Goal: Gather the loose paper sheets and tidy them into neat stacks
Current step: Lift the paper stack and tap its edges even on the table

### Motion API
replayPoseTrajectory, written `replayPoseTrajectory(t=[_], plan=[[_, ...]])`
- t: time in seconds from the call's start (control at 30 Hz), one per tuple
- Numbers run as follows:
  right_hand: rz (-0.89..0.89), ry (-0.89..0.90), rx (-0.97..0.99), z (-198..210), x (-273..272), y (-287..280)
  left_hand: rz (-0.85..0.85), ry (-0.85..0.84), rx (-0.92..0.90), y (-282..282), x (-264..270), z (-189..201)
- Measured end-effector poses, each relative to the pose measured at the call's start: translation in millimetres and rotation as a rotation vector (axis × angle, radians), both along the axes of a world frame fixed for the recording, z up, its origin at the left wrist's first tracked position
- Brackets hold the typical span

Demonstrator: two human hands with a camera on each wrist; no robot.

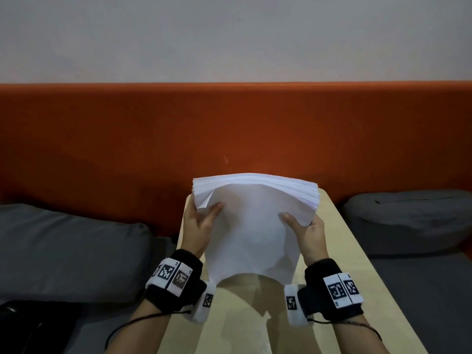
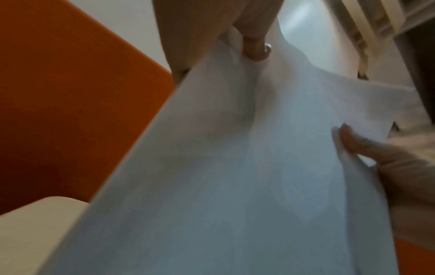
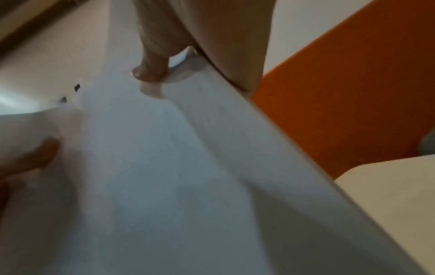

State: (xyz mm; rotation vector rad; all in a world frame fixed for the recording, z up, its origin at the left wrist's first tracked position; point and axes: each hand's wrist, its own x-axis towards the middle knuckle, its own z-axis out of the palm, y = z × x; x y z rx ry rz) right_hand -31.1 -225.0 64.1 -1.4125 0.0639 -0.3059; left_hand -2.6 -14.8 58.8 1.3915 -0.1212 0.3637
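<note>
Stack [image 1: 251,226] pinched at both side edges, left grip [image 1: 198,223] and right grip [image 1: 307,232] level, long axis upright, lower edge hanging just above bench [image 1: 339,251].

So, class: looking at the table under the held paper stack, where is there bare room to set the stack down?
Bare tabletop shows right of the right hand, up to the table's right edge, and nearer the person between the two wrists. The far middle is crowded: both hands, left hand included, hold the paper stack there.
</note>
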Motion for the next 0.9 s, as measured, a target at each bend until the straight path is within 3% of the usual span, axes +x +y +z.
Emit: replayPoseTrajectory(t=[0.3,0.5,0.63,0.9], plan=[[0.017,-0.075,-0.035,14.7,-2.1,0.7,0.002,-0.021,0.002,5.0,-1.5,6.8],[-0.188,-0.211,-0.103,34.1,2.7,9.8,0.186,-0.031,-0.004,-8.0,3.9,32.2],[-0.239,-0.18,-0.121,37.0,8.1,10.9,0.214,0.02,-0.017,-8.9,7.0,34.3],[-0.099,-0.06,-0.17,43.9,12.0,-1.2,0.091,0.069,0.024,-4.7,7.6,44.6]])
